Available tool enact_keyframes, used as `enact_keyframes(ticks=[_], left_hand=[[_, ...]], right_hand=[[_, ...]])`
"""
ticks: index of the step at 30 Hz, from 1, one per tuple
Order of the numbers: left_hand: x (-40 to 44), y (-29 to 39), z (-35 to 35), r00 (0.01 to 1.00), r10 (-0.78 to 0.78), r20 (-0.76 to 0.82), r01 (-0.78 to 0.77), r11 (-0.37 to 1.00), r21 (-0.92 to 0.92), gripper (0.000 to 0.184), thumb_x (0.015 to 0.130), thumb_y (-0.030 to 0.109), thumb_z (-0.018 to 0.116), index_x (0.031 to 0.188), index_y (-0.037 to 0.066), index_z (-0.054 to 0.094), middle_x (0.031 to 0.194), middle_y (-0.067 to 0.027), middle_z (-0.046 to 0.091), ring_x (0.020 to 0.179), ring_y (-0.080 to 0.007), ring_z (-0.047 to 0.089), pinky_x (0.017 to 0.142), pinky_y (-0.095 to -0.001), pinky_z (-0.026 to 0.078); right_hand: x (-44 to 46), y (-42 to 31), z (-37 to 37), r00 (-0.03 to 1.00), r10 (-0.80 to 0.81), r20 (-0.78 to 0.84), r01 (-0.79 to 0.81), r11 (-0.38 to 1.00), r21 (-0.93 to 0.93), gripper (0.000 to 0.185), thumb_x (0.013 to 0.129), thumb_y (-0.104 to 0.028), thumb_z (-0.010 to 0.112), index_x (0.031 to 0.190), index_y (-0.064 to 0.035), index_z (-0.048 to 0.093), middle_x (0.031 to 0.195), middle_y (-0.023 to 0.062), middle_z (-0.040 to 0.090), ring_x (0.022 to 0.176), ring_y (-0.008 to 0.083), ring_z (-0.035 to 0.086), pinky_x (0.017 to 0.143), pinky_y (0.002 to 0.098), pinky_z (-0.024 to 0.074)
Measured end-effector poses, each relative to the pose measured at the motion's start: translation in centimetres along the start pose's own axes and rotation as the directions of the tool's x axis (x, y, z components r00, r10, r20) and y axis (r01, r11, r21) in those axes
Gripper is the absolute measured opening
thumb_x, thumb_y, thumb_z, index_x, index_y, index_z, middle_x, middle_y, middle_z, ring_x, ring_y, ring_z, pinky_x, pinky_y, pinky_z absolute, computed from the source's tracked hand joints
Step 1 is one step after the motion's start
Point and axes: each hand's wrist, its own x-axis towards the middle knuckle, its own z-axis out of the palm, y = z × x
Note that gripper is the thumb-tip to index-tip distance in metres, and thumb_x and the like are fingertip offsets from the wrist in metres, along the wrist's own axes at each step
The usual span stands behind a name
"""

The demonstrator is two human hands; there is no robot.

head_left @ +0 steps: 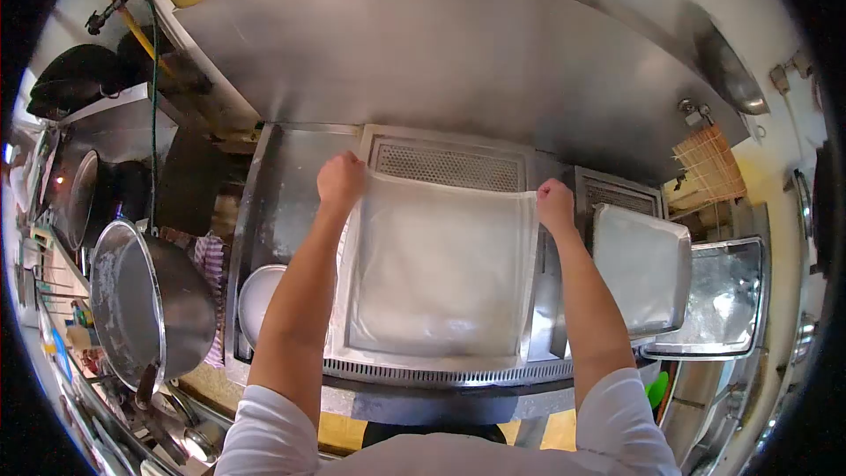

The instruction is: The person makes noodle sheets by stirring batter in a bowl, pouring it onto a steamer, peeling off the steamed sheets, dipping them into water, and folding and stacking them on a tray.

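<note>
A white sheet is gripped near its far corners by the left hand and the right hand, both fisted. The perforated tray, set on the counter, is covered by it except for a far strip. Left of this tray, a round bowl is partly hidden by the left forearm; right of it, a pale-surfaced tray is placed.

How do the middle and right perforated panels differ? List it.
The middle perforated panel looks larger than the right perforated panel. Left hand and right hand hold a whitish sheet over most of the middle one; a whitish tray hides the right one's front. Both show perforations at the far end.
</note>
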Motion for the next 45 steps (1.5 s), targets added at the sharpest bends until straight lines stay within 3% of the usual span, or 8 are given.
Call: enact_keyframes(ticks=[8,15,27,28,29,32,36,45], left_hand=[[-8.2,-1.6,-5.3,0.876,0.254,-0.409,-0.312,0.947,-0.080,0.008,0.091,0.008,0.063,0.096,0.003,0.061,0.100,-0.0177,0.064,0.102,-0.0401,0.060,0.089,-0.0487,0.049],[-26.6,-3.6,-13.6,0.634,0.250,-0.732,-0.366,0.930,0.001,0.023,0.075,-0.012,0.058,0.093,0.001,0.052,0.093,-0.0177,0.057,0.093,-0.0411,0.054,0.081,-0.0499,0.045],[-62.6,-6.5,-21.2,0.244,-0.218,-0.945,-0.051,0.970,-0.237,0.009,0.098,-0.004,0.049,0.090,0.000,0.051,0.087,-0.0151,0.056,0.079,-0.0279,0.053,0.078,-0.0351,0.047],[-65.7,-6.6,-21.9,0.219,-0.255,-0.942,-0.026,0.963,-0.267,0.011,0.099,-0.005,0.045,0.092,0.001,0.050,0.089,-0.0081,0.054,0.082,-0.0157,0.050,0.077,-0.0286,0.046],[-68.8,-6.9,-22.6,0.178,-0.300,-0.937,-0.044,0.949,-0.313,0.012,0.099,-0.006,0.044,0.092,0.001,0.050,0.089,-0.0070,0.054,0.080,-0.0142,0.048,0.076,-0.0275,0.045],[-78.5,-7.6,-24.4,0.051,-0.288,-0.956,-0.008,0.957,-0.289,0.017,0.098,-0.008,0.039,0.092,0.004,0.048,0.091,-0.0028,0.051,0.072,-0.0082,0.042,0.067,-0.0219,0.041],[-91.2,-6.5,-26.5,-0.159,-0.372,-0.914,-0.004,0.926,-0.376,0.012,0.106,0.006,0.049,0.095,0.005,0.051,0.092,-0.0031,0.055,0.069,-0.0062,0.043,0.064,-0.0214,0.040],[-121.2,-2.1,-27.0,-0.535,-0.041,-0.844,0.414,0.858,-0.305,0.012,0.101,-0.006,0.052,0.107,0.004,0.049,0.096,-0.0024,0.056,0.086,-0.0087,0.052,0.082,-0.0227,0.045]], right_hand=[[-6.5,-4.5,-10.7,0.994,-0.053,-0.098,0.058,0.997,0.046,0.007,0.088,0.000,0.059,0.094,-0.0029,0.061,0.095,0.0197,0.065,0.093,0.0399,0.062,0.083,0.0457,0.0485],[-17.3,-9.8,-23.8,0.895,-0.318,-0.313,0.396,0.889,0.230,0.009,0.088,0.006,0.058,0.093,-0.0014,0.056,0.099,0.0160,0.059,0.093,0.0360,0.058,0.086,0.0421,0.0474],[-28.5,-20.8,-37.7,0.570,-0.706,-0.421,0.812,0.407,0.419,0.009,0.095,-0.006,0.060,0.090,-0.0024,0.054,0.094,0.0137,0.058,0.093,0.0324,0.057,0.085,0.0424,0.0461],[-29.4,-22.2,-38.5,0.533,-0.727,-0.433,0.829,0.348,0.437,0.008,0.095,-0.005,0.060,0.090,-0.0024,0.054,0.094,0.0136,0.058,0.092,0.0323,0.057,0.085,0.0423,0.0463],[-30.4,-23.6,-39.2,0.497,-0.744,-0.447,0.842,0.290,0.454,0.008,0.095,-0.005,0.060,0.090,-0.0024,0.054,0.094,0.0135,0.058,0.092,0.0321,0.057,0.084,0.0422,0.0465],[-33.6,-28.0,-40.4,0.401,-0.798,-0.451,0.815,0.085,0.573,0.007,0.097,-0.003,0.059,0.091,-0.0018,0.054,0.091,0.0128,0.058,0.086,0.0307,0.058,0.080,0.0377,0.0479],[-40.1,-34.8,-41.8,0.283,-0.834,-0.474,0.734,-0.130,0.667,0.007,0.098,-0.002,0.058,0.092,-0.0015,0.053,0.090,0.0118,0.057,0.082,0.0265,0.056,0.077,0.0323,0.0472],[-63.0,-50.7,-46.0,-0.007,-0.813,-0.582,0.370,-0.543,0.754,0.002,0.099,-0.001,0.058,0.098,-0.0021,0.058,0.085,0.0057,0.059,0.078,0.0158,0.053,0.075,0.0268,0.0449]])
